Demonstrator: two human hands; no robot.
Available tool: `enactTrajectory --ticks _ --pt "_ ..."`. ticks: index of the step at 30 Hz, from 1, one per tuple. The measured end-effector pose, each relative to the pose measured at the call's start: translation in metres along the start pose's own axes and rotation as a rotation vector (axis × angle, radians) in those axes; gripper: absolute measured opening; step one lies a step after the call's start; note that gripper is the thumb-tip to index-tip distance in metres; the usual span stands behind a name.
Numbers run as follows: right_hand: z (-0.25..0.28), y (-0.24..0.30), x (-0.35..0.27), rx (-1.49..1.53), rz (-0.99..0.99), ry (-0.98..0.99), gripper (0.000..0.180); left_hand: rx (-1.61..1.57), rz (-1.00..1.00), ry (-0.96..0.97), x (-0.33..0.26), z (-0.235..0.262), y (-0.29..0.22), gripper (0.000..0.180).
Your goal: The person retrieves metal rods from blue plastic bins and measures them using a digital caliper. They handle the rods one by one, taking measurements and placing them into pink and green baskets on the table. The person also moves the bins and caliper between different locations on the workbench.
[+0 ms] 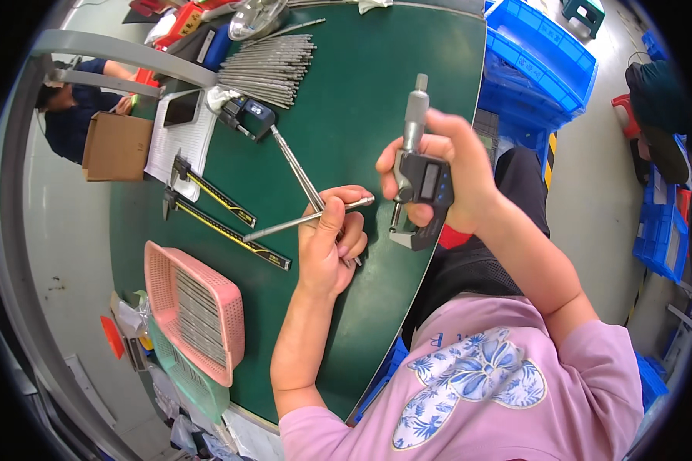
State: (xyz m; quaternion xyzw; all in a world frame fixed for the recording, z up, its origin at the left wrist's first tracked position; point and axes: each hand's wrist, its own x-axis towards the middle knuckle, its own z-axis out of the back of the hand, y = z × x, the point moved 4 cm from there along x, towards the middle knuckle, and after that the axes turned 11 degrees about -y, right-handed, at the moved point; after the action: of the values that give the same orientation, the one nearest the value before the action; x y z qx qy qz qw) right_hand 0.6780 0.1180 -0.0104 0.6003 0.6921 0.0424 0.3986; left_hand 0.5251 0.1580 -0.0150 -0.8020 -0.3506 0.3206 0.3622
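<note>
My right hand [465,165] is wrapped round a digital micrometer [427,173], its thimble pointing away from me and its jaw gap turned toward my left hand. My left hand [329,242] is closed, with a slim metal rod [281,227] pinched at the thumb and lying crosswise. More thin metal rods [296,169] pass through the same fingers and slant toward the far left. The pinched rod's thicker tip [360,203] points at the micrometer and is apart from it. A second digital micrometer [255,117] lies on the table near the far ends of the slanting rods.
A green table [361,54] carries a pile of metal rods [273,69], two calipers [215,196] and papers [181,142]. A pink basket [234,307] at left holds more rods. Blue crates [542,61] stand at right. Another person [81,115] sits across, by a cardboard box [117,146].
</note>
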Motion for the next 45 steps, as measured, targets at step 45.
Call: enactTrajectory --ticks 45 --pt "-0.0007 -0.0020 0.0033 0.020 -0.095 0.037 0.063 0.304 0.028 0.086 -0.0037 -0.0034 -0.0013 0.020"
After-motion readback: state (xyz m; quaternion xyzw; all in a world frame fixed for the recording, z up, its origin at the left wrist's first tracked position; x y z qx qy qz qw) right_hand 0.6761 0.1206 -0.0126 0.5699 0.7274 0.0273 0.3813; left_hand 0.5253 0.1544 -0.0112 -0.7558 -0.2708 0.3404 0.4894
